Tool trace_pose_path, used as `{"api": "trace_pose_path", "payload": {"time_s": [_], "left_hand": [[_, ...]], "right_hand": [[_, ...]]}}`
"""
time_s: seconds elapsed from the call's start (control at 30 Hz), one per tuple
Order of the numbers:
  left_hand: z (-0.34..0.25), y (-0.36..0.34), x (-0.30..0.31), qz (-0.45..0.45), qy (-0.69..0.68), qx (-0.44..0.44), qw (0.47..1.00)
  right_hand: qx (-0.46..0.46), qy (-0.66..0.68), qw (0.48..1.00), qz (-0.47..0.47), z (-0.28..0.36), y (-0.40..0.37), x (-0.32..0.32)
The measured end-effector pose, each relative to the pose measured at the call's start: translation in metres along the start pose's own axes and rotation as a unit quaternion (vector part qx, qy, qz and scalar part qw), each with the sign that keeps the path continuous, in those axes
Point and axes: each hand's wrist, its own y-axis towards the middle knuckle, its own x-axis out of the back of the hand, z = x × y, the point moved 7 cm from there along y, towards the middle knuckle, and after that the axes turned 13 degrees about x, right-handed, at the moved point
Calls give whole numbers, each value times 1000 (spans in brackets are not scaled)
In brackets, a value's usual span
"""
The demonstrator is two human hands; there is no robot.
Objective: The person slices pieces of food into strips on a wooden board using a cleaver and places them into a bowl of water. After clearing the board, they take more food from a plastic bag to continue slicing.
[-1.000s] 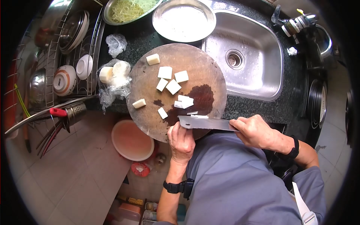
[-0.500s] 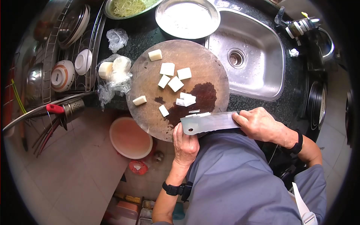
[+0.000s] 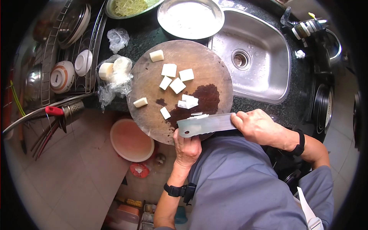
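My right hand (image 3: 258, 128) is closed around the handle end of a cleaver (image 3: 209, 124), whose broad blade lies across the near edge of the round wooden chopping board (image 3: 147, 82). At the blade's far side, thin white slices (image 3: 198, 115) poke out. My left hand (image 3: 188, 148) is at the board's near rim with its fingers bent and pressed together. The cleaver hides its fingertips and whatever they grip. Farther up the board lie several cut white vegetable blocks (image 3: 177, 85), and a small cluster of pieces (image 3: 188, 101) sits by a dark wet patch.
Left of the board, peeled white chunks (image 3: 115, 69) rest in clear plastic. Behind it stand a metal basin (image 3: 190, 23) and a bowl of pale shreds (image 3: 130, 7). A steel sink (image 3: 264, 57) is at the right, a dish rack (image 3: 86, 76) at the left. A tub (image 3: 132, 140) sits below.
The cleaver has shifted a little left along the board's near edge with my right hand. My left hand has also moved slightly left. The white pieces keep their places on the board.
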Motion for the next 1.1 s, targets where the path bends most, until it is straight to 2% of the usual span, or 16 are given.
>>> {"api": "trace_pose_path", "payload": {"time_s": [0.07, 0.2, 0.4, 0.7, 0.77, 1.1], "left_hand": [[0, -2, 0, -2, 17, 1, 1000], [-1, 1, 1, -23, 29, -10, 999], [-1, 0, 1, -19, 9, -22, 1000], [-1, -4, 0, -28, 36, -18, 999], [0, -4, 0, -26, 32, 6, 999], [0, 0, 2, -37, -1, -2, 999]], "right_hand": [[2, 0, 1000, -26, -2, -2, 0], [-20, 28, 999, -20, -9, -14, 2], [3, 35, 999, -35, -5, -14, 3], [11, 1, 1000, 6, 5, 7, -9], [22, 28, 997, -63, 1, 5, 0], [25, 35, 999, -13, -3, -7, -1]]}}
